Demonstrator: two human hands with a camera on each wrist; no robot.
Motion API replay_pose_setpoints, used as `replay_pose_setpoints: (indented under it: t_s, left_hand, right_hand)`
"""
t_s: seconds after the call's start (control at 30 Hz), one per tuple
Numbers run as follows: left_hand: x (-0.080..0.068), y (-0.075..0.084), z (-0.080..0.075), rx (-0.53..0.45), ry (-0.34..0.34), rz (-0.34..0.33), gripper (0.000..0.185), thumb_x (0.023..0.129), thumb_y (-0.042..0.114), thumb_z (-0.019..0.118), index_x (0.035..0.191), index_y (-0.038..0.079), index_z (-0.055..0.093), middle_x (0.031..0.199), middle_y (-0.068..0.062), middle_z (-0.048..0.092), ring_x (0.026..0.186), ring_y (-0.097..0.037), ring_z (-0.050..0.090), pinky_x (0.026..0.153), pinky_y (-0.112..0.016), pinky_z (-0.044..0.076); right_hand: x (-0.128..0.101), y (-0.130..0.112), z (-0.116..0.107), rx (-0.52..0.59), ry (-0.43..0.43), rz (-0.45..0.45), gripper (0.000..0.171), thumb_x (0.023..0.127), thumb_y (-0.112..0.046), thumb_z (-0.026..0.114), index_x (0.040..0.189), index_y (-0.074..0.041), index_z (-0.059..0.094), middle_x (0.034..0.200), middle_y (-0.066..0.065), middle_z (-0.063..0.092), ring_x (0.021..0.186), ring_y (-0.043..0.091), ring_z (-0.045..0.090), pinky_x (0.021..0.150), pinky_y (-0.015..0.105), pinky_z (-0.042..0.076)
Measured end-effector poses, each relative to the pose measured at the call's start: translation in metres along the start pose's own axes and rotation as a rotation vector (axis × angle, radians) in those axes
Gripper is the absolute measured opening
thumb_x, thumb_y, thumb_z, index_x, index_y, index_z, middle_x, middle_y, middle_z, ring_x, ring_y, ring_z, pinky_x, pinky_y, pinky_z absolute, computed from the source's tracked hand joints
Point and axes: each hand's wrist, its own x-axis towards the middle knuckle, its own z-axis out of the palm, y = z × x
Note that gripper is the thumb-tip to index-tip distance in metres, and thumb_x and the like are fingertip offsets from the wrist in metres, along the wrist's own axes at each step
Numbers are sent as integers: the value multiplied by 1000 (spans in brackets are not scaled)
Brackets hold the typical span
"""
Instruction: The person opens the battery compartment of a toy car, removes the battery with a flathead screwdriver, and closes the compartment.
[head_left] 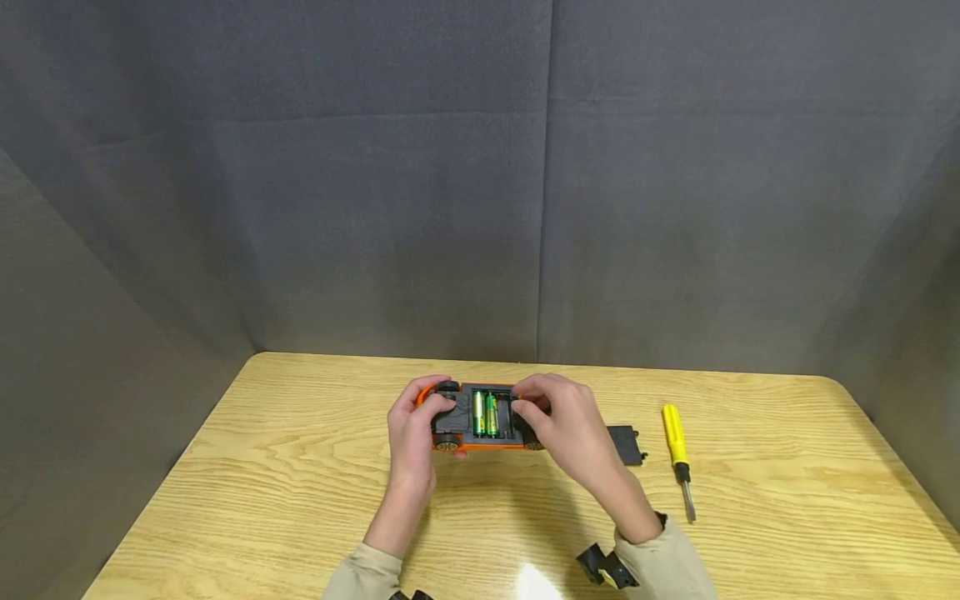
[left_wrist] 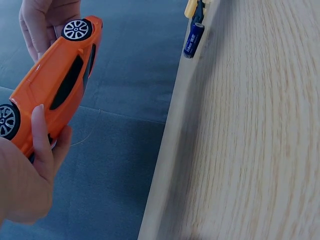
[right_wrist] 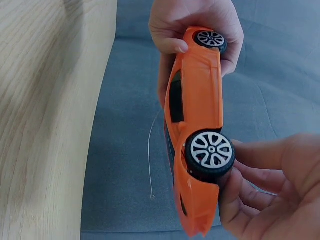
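Observation:
An orange toy car [head_left: 480,440] is held upside down, a little above the wooden table [head_left: 300,500]. Its battery compartment is uncovered and two green batteries [head_left: 484,413] lie in it. My left hand [head_left: 412,433] grips the car's left end, thumb on the underside by a wheel. My right hand [head_left: 566,425] grips the right end, fingers curled over it. In the left wrist view the car [left_wrist: 55,85] shows its orange side between my left hand [left_wrist: 25,185] and my right hand [left_wrist: 45,20]. The right wrist view shows the car [right_wrist: 197,125] pinched by my right hand [right_wrist: 265,195], with my left hand [right_wrist: 195,25] beyond.
A black battery cover [head_left: 626,444] lies on the table just right of my right hand. A yellow-handled screwdriver [head_left: 677,450] lies further right, tip toward me. Grey cloth walls close in the table at the back and sides.

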Motion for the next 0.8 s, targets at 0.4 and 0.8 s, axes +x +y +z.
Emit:
replay_pose_setpoints:
  t_s: [0.4,0.8]
  left_hand:
    - [-1,-1,2,9,-2,-8,31,81,1,61,110,4,71,98,-15,63,63,-23,65,35,-30,50]
    - [-2,-2,2,13,-24,15,30,82,1,61,110,3,71,102,-15,62,65,-23,66,35,-31,51]
  right_hand:
    - [-1,2,4,-9,-12,-47,14,88,2,78,100,-3,77,92,6,71,78,15,66,68,31,57]
    - [-3,-1,14,-49,-118,-73,14,87,-4,81,100,-4,77,92,3,65,77,13,60,62,25,52]
